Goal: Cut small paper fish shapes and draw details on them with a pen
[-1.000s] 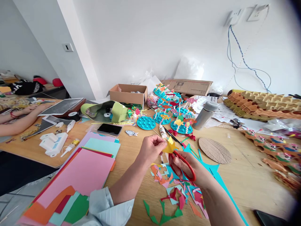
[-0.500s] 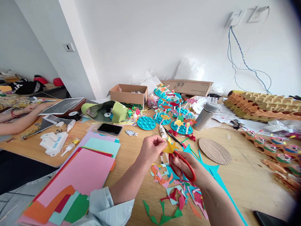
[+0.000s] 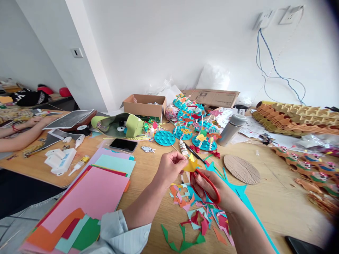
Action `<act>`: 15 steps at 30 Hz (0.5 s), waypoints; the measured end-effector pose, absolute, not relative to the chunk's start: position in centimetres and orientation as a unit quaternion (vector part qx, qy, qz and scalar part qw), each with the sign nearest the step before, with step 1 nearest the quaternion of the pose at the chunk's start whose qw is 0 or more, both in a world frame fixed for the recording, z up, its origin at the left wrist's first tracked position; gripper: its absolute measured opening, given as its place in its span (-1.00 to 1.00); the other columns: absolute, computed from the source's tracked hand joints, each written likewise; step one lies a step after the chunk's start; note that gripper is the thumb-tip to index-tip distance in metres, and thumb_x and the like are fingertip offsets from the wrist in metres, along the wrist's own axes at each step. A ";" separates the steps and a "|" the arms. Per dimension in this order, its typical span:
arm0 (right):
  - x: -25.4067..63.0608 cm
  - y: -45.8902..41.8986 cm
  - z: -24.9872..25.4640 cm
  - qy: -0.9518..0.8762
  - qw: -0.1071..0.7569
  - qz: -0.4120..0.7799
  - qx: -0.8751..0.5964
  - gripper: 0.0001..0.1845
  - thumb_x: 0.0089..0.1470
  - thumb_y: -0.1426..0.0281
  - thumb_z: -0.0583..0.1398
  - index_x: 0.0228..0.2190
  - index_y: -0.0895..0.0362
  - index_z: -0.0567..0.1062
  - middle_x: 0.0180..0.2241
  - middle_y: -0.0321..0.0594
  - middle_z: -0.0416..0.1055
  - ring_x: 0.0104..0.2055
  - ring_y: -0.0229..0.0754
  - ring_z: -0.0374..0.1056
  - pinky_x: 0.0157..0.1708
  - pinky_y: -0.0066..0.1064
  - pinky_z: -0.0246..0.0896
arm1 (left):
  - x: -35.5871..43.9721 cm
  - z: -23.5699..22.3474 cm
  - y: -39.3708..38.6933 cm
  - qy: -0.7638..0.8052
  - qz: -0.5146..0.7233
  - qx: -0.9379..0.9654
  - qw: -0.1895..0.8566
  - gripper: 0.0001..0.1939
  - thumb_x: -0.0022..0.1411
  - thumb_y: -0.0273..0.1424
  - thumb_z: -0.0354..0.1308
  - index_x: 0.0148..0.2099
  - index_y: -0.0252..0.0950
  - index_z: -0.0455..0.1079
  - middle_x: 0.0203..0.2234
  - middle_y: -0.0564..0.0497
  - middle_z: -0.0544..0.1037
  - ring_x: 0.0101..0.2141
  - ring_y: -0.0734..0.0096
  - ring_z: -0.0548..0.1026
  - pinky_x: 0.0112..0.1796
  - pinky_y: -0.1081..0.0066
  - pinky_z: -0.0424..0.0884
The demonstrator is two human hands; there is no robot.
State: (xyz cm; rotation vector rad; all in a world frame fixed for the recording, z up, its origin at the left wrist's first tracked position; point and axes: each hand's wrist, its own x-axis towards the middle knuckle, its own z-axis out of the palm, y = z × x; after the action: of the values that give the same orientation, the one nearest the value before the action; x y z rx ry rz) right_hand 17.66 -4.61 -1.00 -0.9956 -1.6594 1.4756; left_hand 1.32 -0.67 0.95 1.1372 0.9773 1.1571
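No wording can be read anywhere. The flat brown cardboard carton [image 3: 213,98] bears a dark printed panel, too small to make out. In front of it, a white glue bottle with a printed label [image 3: 183,148] stands unreadable. Far left of the carton, a black fabric bag with white lettering [image 3: 29,98] stays blurred, and a white squeeze bottle with a yellow label [image 3: 80,164] shows only illegible print.
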 end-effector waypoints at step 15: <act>17.6 -4.6 -1.0 -0.639 0.344 0.569 -0.386 -0.51 0.18 -0.02 0.06 -0.52 0.12 0.28 -0.68 -0.38 0.20 -0.67 -0.36 0.07 -0.68 -0.49 -0.10 | 1.3 0.8 -0.5 0.416 0.493 0.490 0.586 -0.82 -0.08 -0.31 0.24 -0.52 -0.32 0.37 -0.63 0.09 0.40 -0.62 0.57 0.32 -0.61 0.56 0.30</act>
State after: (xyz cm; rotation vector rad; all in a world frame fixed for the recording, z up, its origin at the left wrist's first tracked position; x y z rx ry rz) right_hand 17.62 -4.57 -1.00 -1.0028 -1.6606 1.4792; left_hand 1.31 -0.54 0.75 1.1428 0.9703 1.1482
